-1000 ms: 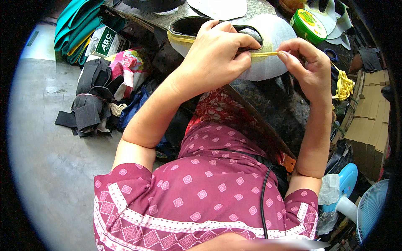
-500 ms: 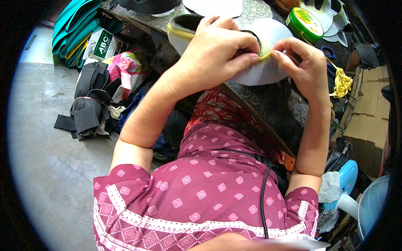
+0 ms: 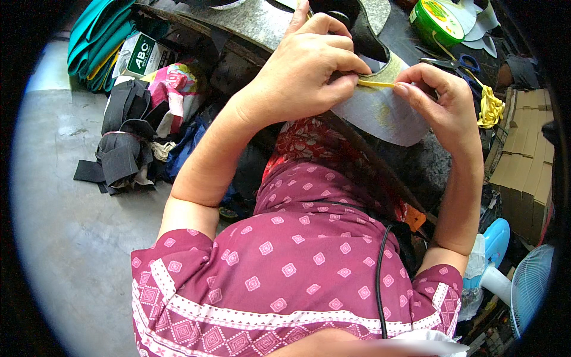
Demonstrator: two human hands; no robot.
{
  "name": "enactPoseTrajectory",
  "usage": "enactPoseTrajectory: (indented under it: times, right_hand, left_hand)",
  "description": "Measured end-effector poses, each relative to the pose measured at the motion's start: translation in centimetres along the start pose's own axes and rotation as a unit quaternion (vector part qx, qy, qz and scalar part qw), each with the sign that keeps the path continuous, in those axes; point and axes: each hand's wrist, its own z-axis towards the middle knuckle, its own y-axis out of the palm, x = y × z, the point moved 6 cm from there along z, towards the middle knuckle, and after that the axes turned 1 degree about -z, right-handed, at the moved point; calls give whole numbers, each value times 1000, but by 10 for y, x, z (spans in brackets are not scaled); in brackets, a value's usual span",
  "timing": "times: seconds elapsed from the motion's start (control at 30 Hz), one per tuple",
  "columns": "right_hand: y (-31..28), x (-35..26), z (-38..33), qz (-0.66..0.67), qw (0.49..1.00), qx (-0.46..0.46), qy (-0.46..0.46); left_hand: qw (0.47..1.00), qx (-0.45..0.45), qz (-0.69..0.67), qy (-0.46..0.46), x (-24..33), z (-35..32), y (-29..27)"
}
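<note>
scissors [image 3: 455,61], green tin [image 3: 437,21] behind hands [image 3: 306,74] pinching yellow strip [image 3: 376,84].

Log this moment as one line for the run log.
left hand: pressing grey felt piece on workbench | right hand: pinching yellow strip at felt edge | nearby: scissors, green tin

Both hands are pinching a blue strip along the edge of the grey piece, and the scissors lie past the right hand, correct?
Not quite: the head view shows the strip is yellow, not blue. The left hand and right hand both pinch it at the edge of the grey piece, and the scissors do lie past the right hand.
</note>
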Motion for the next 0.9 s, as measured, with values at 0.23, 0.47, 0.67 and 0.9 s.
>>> enactPoseTrajectory:
  times: [0.23, 0.47, 0.67, 0.9]
  right_hand:
    - [-4, -2, 0, -14, 999, -2, -44]
    - [-6, -6, 5, -21, 998, -38, -49]
    - [-4, -9, 10, -24, 997, -16, -68]
    - [-2, -10, 17, -75, 991, -7, -113]
  left_hand:
    - [997, -15, -43, -56, 3, -4, -2]
    - [999, 3, -34, -41, 4, 0, -1]
    - [996, 39, -47, -69, 2, -5, 6]
    - [991, -1, -59, -116, 3, -5, 6]
